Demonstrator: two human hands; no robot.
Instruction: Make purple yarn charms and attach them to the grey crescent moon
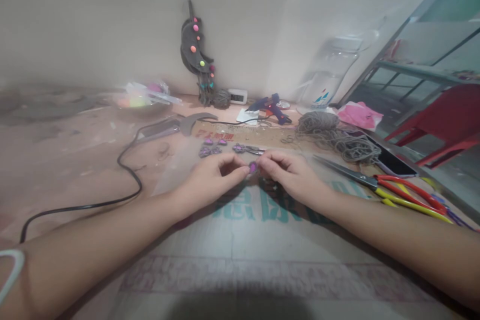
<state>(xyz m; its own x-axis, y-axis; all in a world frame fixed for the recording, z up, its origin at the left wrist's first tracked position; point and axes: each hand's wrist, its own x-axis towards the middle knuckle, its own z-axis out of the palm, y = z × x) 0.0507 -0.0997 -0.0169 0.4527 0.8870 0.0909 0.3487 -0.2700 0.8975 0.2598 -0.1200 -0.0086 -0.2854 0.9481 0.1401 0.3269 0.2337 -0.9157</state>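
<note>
My left hand [213, 176] and my right hand [290, 172] meet over a flat printed sheet [262, 230] on the table. Between their pinched fingertips sits a small purple piece [253, 166], held from both sides. Several similar grey and purple pieces [210, 148] lie just beyond my hands, with another [239, 148] beside them. Both forearms rest low over the sheet.
Red and yellow handled scissors [390, 187] lie to the right, behind them grey yarn [337, 135] and a dark phone [390, 160]. A blue glue gun [272, 106] sits at the back, its black cable [123, 170] curling left. A grey felt hanging [197, 55] leans on the wall.
</note>
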